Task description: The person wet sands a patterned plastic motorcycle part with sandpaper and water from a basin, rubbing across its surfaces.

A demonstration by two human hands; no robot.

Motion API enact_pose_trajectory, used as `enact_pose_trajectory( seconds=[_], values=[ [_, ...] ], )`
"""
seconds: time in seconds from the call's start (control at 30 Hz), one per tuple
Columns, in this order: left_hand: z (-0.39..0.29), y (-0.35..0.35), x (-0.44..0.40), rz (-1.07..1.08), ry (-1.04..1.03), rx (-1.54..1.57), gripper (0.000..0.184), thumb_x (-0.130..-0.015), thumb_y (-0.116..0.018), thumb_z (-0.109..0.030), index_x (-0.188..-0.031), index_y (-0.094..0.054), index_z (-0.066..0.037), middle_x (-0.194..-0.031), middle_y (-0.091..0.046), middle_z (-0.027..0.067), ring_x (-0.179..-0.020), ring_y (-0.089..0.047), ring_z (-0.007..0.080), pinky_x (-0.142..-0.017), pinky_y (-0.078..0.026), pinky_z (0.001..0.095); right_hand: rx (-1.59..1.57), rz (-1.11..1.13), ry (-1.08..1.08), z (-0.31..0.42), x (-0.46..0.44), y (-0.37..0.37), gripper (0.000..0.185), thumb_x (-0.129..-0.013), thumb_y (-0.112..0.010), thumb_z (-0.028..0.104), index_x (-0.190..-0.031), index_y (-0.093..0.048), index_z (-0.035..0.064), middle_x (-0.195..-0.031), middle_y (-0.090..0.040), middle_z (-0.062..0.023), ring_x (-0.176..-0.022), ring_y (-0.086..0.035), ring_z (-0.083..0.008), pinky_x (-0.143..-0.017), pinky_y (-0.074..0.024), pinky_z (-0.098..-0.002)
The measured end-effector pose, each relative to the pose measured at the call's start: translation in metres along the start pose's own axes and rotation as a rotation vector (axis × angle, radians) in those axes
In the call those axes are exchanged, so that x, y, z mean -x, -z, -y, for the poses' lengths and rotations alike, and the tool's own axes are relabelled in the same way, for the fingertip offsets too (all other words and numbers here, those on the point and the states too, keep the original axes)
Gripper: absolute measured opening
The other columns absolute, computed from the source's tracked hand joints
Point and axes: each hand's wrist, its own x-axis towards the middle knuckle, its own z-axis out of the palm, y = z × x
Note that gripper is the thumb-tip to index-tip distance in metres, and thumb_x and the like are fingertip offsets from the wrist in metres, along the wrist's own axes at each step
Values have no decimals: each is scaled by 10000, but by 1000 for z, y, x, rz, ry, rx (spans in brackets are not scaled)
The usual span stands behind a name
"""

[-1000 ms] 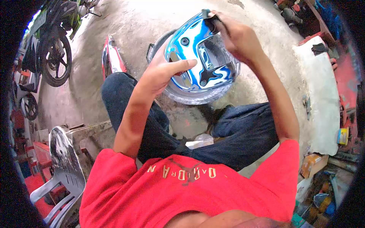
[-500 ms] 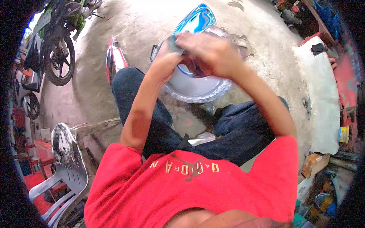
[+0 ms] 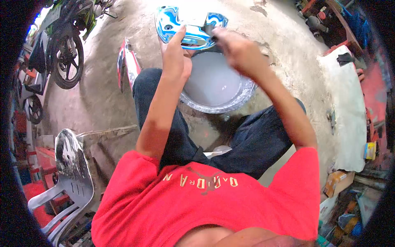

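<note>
My left hand [image 3: 177, 59] grips a glossy motorcycle fairing panel [image 3: 193, 36] with blue and white swirls, its thumb over the near edge. The panel is held up beyond the far rim of a basin. My right hand [image 3: 240, 50] is closed, its fingers pinching a small dark piece [image 3: 210, 32] against the panel's right part; motion blurs it and its kind is unclear. Below both hands stands the round basin [image 3: 218, 109], filled with cloudy grey water [image 3: 214, 78], between my bent legs.
A red and white panel [image 3: 129, 61] stands on the concrete floor to the left. Motorcycles, one showing its wheel [image 3: 66, 57], are at the upper left. A worn grey plastic chair [image 3: 76, 164] is at the lower left. A pale sheet [image 3: 347, 111] and a cardboard box [image 3: 338, 183] lie to the right.
The panel has turned from a steep tilt to face me more broadly and shifted left. My hands have moved apart, the left one up and leftward. The basin's water now shows more fully.
</note>
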Motion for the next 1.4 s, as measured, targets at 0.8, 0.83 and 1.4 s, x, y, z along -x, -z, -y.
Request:
enact_pose_trajectory(
  seconds=[0.8, 0.83, 1.4],
  values=[
    [18, -22, 1, 67, 251, 178, 378, -1060, -424, -279, -1358, -444, -46, -1346, -533, 159, -1249, -546, 280, -1052, -456, 484, 70, 212, -217, -12, -11, 28, 308, -990, -529, 217, -1243, -650, 88, -993, -689, -234, -891, -687, -388, -737, -551, -466],
    [23, -25, 1, -9, 271, 228, 327, -1054, -414, -220, -1297, -479, -11, -1278, -590, 181, -1174, -593, 324, -1044, -450, 522, 129, 314, -356, -21, -17, 36, 316, -992, -517, 219, -1251, -648, 93, -999, -684, -244, -896, -688, -390, -735, -554, -465],
    [27, -22, 10, 53, 322, 252, 338, -1014, -562, -240, -1263, -526, -15, -1228, -610, 156, -1086, -627, 253, -966, -509, 464, 36, 266, -320, 8, -13, 38, 354, -987, -540, 241, -1237, -634, 9, -1125, -671, -245, -994, -672, -396, -837, -542, -453]
  ],
)
